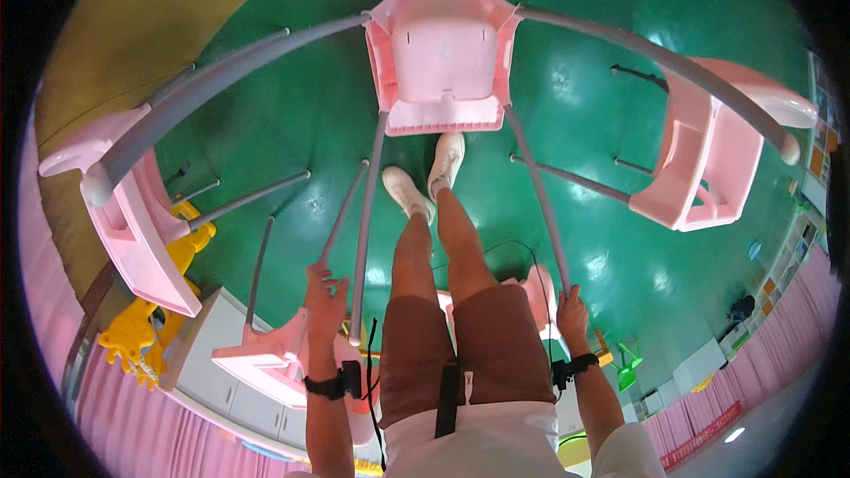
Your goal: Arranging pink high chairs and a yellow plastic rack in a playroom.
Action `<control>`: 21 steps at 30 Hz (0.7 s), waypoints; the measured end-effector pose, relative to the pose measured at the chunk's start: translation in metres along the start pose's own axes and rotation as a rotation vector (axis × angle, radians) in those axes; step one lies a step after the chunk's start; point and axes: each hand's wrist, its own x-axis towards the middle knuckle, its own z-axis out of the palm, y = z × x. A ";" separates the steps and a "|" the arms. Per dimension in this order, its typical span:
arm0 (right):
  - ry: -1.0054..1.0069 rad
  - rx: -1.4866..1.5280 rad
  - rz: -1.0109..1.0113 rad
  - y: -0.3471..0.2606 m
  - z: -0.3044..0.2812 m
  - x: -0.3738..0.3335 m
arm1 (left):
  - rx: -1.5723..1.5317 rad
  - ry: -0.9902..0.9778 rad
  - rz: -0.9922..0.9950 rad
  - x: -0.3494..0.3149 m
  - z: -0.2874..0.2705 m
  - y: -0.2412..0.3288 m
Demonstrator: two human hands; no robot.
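Head view — a pink chair [445, 57] is being shown at upper centre, just beyond the toes of two white shoes [408, 190], with its four grey legs being splayed outward toward the camera. One of the two nearer legs is being gripped near its end by the right hand [573, 312], whose fingers are being kept curled around the tube. The left hand [327, 299] is being held beside the other nearer leg, its fingers being parted and loosely bent; whether any tube is being touched by it cannot be told. Black wrist straps [329, 386] are being worn on both arms.

The central chair is being flanked by further pink chairs: a left-side chair [146, 248], a right-side chair [677, 168] and a lower-left chair [266, 361], the last being partly covered by the left arm. A yellow giraffe-shaped object [131, 335] is being seen at lower left, near a white cabinet [211, 354]. The green floor [567, 159] is being overlooked throughout — pink curtains [708, 416] are being shown bent along the picture's lower rim.
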 end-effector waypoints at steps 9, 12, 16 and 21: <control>0.013 0.066 -0.115 -0.007 0.023 -0.005 | -0.202 0.502 0.999 -0.088 0.098 0.394; -0.008 0.072 -0.075 -0.007 0.028 -0.011 | -0.269 0.366 1.094 -0.080 0.093 0.413; -0.074 0.060 -0.131 -0.007 0.033 -0.012 | -0.229 0.166 1.130 -0.083 0.066 0.417; -0.092 0.141 -0.133 0.015 0.065 -0.010 | -0.343 0.271 1.011 -0.097 0.072 0.390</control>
